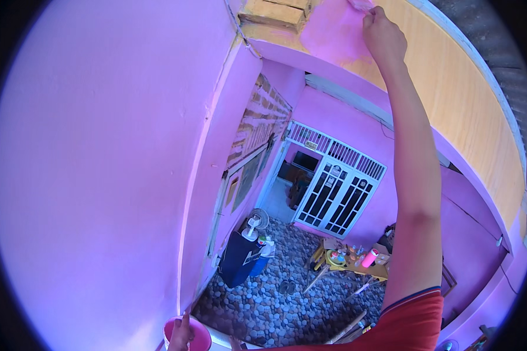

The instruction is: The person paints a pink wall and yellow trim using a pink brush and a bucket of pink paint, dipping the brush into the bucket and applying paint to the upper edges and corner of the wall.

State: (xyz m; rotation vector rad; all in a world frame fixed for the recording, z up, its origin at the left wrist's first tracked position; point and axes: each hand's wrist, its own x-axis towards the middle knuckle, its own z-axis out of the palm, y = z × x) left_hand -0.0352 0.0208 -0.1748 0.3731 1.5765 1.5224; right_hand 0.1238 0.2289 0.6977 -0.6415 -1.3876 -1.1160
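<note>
My right hand (pixel 384 37) is raised high, arm outstretched, gripping a paint-covered tool, apparently a paintbrush (pixel 361 4), cut off by the top of the picture. The brush lies against the yellow-orange beam (pixel 456 83), where a pink painted patch (pixel 333 33) spreads left of the hand. Low in the picture, my left hand (pixel 181 333) holds a pink bucket (pixel 202 335) by its rim, fingers over the edge. Part of that hand is beyond the bottom of the view, and the bucket's contents are hard to make out.
A pink wall (pixel 96 175) fills the left side. Below, on pebble-patterned flooring (pixel 285 245), stand a white fan (pixel 251 226) on a dark blue object and a wooden table (pixel 377 270) with bottles. White double doors (pixel 336 197) are behind; a wooden block (pixel 272 15) juts out above.
</note>
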